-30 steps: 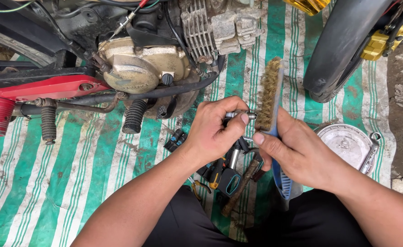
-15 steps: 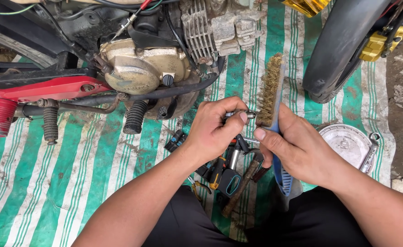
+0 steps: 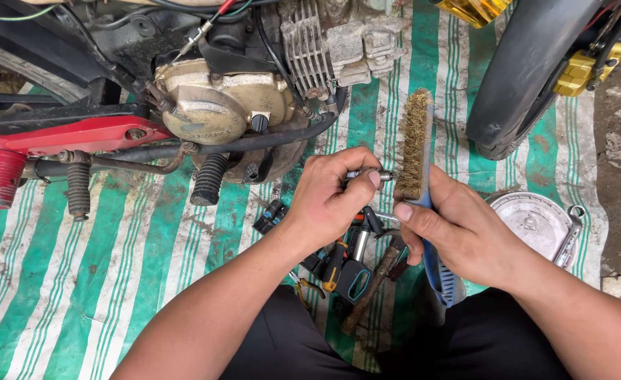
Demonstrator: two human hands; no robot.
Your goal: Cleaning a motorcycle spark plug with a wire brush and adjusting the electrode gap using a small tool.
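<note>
The left hand pinches a small metal bolt-like part at its fingertips, held against the bristles of a wire brush. The right hand is closed round the brush's blue handle. Short strokes along what may be threads, turning the part between passes, should clean it best. Below lie loose tools on a striped tarp, beside the motorcycle engine.

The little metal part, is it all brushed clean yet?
Done: motorbike engine lies on its side, round cover on the tarp. In hand: left hand holds the small metal part against the wire brush in the right hand. Left: cleanliness unclear; tools wait.
</note>
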